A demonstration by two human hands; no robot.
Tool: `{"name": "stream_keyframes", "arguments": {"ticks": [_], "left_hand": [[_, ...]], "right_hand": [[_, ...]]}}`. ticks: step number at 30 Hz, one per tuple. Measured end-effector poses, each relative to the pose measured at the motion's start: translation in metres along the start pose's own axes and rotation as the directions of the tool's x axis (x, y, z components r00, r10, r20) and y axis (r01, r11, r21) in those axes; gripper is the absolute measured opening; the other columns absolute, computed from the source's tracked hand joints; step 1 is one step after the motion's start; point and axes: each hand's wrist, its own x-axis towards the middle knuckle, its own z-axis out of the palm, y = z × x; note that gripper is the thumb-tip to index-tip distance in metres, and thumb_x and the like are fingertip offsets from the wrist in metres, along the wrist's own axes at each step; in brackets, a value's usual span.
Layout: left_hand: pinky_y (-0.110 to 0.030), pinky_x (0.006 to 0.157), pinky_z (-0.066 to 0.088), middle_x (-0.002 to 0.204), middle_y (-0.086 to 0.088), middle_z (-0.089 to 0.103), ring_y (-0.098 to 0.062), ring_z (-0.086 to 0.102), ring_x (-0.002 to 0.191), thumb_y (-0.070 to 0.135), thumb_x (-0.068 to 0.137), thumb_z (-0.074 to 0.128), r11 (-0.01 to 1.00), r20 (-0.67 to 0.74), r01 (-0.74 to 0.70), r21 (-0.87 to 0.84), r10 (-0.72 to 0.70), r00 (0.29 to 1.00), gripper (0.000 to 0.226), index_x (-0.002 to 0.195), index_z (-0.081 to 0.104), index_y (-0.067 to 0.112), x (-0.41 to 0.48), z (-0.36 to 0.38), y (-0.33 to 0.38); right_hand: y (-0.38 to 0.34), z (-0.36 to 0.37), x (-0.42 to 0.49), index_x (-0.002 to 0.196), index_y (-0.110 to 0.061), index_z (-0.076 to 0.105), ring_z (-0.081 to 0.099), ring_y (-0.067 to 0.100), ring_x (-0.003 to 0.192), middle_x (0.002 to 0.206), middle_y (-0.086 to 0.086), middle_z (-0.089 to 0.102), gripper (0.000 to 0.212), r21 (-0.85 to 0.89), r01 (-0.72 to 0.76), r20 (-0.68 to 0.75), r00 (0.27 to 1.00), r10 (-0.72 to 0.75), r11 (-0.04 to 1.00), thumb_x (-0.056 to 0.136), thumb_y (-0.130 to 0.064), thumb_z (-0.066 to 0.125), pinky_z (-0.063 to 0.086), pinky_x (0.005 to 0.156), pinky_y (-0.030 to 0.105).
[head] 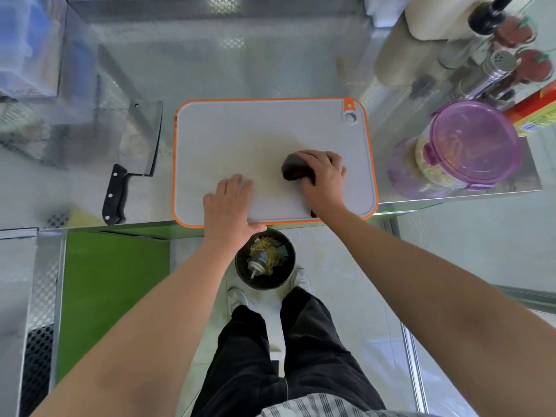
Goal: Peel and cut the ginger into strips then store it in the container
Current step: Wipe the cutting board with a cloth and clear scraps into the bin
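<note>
On the cutting board, fingers of the right hand curl round a dark cloth. The left hand lies flat with its fingers straight, steadying the near edge. What look like ginger strips sit in the lidded container to the right, and the cleaver lies aside. Only clean-up seems left.

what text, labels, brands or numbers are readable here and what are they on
Nothing here can be read.
Red and yellow box: print on its yellow face, too blurred to read.
Purple-lidded container: no label visible.
Cutting board: no print visible.
Cleaver: no marking visible.
Dark object gripped by the right hand: no print visible.
</note>
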Motion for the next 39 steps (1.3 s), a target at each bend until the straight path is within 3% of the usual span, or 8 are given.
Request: {"name": "stream_keyframes", "arguments": {"ticks": [7,12,18,22,27,32,36,39], "left_hand": [[-0.045,0.1,0.033,0.153,-0.007,0.027,-0.029,0.028,0.136,0.047,0.07,0.078,0.998,0.005,-0.009,-0.057,0.01,1.0,0.094,0.145,0.032,0.013,-0.007,0.005,-0.009],[-0.045,0.11,0.028,0.154,-0.015,0.019,-0.035,0.021,0.139,0.028,0.071,0.081,0.997,0.048,0.032,-0.066,-0.029,0.998,0.095,0.146,0.026,0.01,-0.016,0.003,-0.013],[-0.046,0.103,0.036,0.148,-0.016,0.032,-0.036,0.032,0.134,0.009,0.077,0.07,0.987,0.01,0.07,-0.148,-0.069,0.998,0.075,0.142,0.033,0.003,-0.023,0.006,-0.023],[-0.046,0.103,0.035,0.146,-0.018,0.034,-0.037,0.032,0.133,0.006,0.082,0.061,0.983,0.01,0.09,-0.16,-0.09,0.996,0.059,0.137,0.039,0.004,-0.024,0.002,-0.022],[-0.044,0.107,0.033,0.151,-0.014,0.027,-0.032,0.026,0.138,0.013,0.088,0.057,0.981,0.012,0.123,-0.148,-0.123,0.992,0.061,0.144,0.032,0.01,-0.024,0.001,-0.023],[-0.045,0.104,0.035,0.151,-0.011,0.03,-0.032,0.028,0.137,0.009,0.09,0.053,0.97,-0.008,0.138,-0.202,-0.143,0.99,0.054,0.142,0.038,0.01,-0.023,0.001,-0.024],[-0.044,0.106,0.035,0.151,-0.012,0.034,-0.032,0.032,0.136,-0.002,0.091,0.046,0.957,-0.053,0.133,-0.257,-0.152,0.987,0.05,0.139,0.044,0.007,-0.026,0.002,-0.036],[-0.045,0.107,0.034,0.151,-0.014,0.032,-0.034,0.029,0.137,-0.005,0.089,0.045,0.949,-0.065,0.15,-0.276,-0.174,0.983,0.05,0.137,0.048,0.01,-0.028,0.004,-0.043]], "right_hand": [[-0.019,0.001,-0.051,0.095,-0.016,0.075,0.053,-0.006,0.09,0.098,-0.004,0.071,0.043,0.35,0.163,0.396,0.867,-0.303,0.923,0.061,-0.004,0.052,0.042,0.09,0.019],[-0.005,0.004,-0.016,0.12,-0.012,0.064,0.05,0.018,0.117,0.124,0.006,0.061,0.059,0.22,-0.008,0.075,0.997,-0.009,0.976,0.066,-0.006,0.04,0.037,0.103,0.028],[-0.043,0.006,-0.059,0.106,-0.017,0.068,0.058,0.015,0.091,0.097,-0.001,0.069,0.04,0.369,-0.061,0.522,0.839,-0.153,0.927,0.073,-0.005,0.049,0.046,0.079,0.019],[-0.033,-0.008,-0.025,0.105,-0.02,0.054,0.059,0.023,0.082,0.088,0.006,0.061,0.031,0.392,-0.351,0.456,0.877,0.152,0.85,0.075,-0.023,0.045,0.049,0.077,0.035],[-0.019,-0.007,-0.002,0.141,-0.026,0.036,0.028,0.031,0.131,0.152,0.006,0.024,0.058,-0.103,-0.167,-0.023,0.986,0.166,0.981,0.086,-0.017,0.051,0.033,0.1,0.046],[-0.02,0.029,-0.01,0.142,-0.025,0.036,0.025,0.033,0.128,0.15,0.007,0.021,0.062,-0.278,0.041,0.172,0.985,0.008,0.96,0.085,-0.037,0.06,0.028,0.103,0.047],[-0.027,0.039,-0.022,0.12,-0.014,0.06,0.043,0.036,0.107,0.129,0.013,0.047,0.048,-0.051,0.22,0.128,0.969,-0.212,0.974,0.075,0.003,0.054,0.043,0.091,0.046],[-0.024,0.031,-0.057,0.105,-0.017,0.069,0.05,0.028,0.098,0.112,0.007,0.055,0.04,0.188,0.418,0.358,0.814,-0.458,0.889,0.072,0.001,0.055,0.045,0.088,0.04]]}}
